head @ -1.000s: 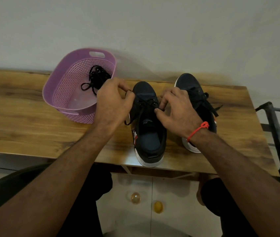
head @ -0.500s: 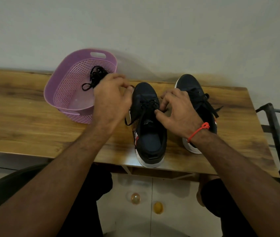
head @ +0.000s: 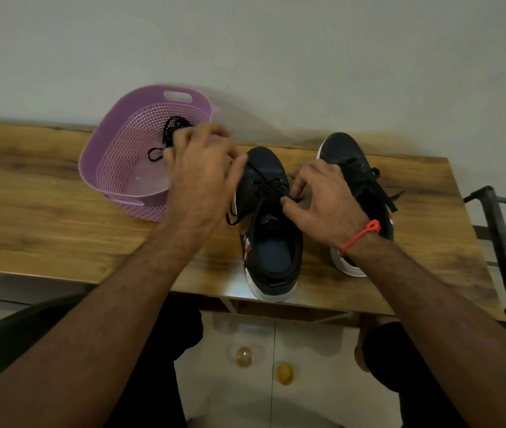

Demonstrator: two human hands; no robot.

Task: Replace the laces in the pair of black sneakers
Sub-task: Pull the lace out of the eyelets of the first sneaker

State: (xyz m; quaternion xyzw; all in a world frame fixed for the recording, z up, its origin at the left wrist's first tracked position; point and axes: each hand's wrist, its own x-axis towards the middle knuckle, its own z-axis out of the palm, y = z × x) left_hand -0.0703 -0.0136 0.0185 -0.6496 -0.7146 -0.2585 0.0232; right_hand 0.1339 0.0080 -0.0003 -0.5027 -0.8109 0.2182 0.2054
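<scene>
Standing on the wooden table (head: 44,211) are a purple basket (head: 116,171) holding a black lace bundle (head: 170,134) and two black sneakers (head: 270,217), side by side. The blurred left hand (head: 202,177) touches the nearer sneaker's side, its grip unclear, while the right hand (head: 326,202) pinches that shoe's lace (head: 268,188).

I see a wood-grain counter (head: 44,211) with a slight sheen, a perforated lilac plastic basket (head: 116,168), matt black cloth sneakers (head: 271,211) on white rubbery soles, and a dark metal frame (head: 499,236) at three o'clock.
</scene>
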